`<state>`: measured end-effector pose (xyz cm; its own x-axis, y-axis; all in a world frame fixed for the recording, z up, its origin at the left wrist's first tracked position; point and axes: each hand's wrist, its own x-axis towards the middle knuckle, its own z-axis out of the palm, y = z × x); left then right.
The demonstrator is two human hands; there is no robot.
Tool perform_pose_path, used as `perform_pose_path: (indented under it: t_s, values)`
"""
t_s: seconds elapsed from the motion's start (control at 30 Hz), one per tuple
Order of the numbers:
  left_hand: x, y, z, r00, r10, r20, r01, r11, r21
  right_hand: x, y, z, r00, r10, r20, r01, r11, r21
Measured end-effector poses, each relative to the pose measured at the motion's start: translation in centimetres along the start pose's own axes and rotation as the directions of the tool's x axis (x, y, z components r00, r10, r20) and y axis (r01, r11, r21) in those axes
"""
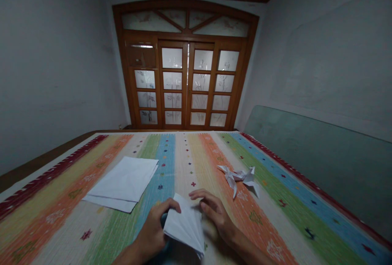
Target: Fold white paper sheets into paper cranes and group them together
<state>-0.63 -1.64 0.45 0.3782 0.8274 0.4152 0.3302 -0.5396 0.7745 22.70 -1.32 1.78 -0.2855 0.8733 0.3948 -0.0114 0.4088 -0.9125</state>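
A folded white sheet of paper (185,223) with creases fanning out across it is held up close in front of me. My left hand (154,228) grips its left side, thumb pressed on top and the other fingers underneath. Along the paper's right edge is my right hand (216,216), its fingers bent and apart, the index fingertip close to the upper edge. Whether that fingertip touches the paper is hard to tell. To the right on the table lie folded white paper figures (239,177) with pointed ends.
A small stack of flat white paper sheets (122,183) rests left of my hands. The table has a striped, patterned tablecloth (186,159). A pale green panel (306,150) stands along the right side. Wooden doors with glass panes (186,81) are beyond the table.
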Motion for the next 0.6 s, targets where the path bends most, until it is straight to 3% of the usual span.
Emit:
perform_pose_path:
  t_s: [0.2,0.37,0.47,0.6]
  values:
    - [0.1,-0.1,0.0,0.996,-0.080,0.036,0.087,0.946,-0.313,0.1,1.1,-0.2,0.994,-0.111,0.023,0.113,0.985,-0.130]
    - [0.4,-0.5,0.0,0.992,-0.082,0.092,0.113,0.902,-0.416,-0.1,1.0,0.3,0.986,-0.146,0.084,0.158,0.974,-0.160]
    - [0.7,-0.8,0.0,0.989,-0.104,0.107,0.133,0.941,-0.310,-0.1,1.2,0.4,0.989,-0.100,0.110,0.119,0.976,-0.182]
    - [0.9,-1.2,0.0,0.992,-0.124,0.018,0.124,0.992,-0.014,-0.1,1.9,0.3,0.994,-0.044,0.100,0.076,0.936,-0.343]
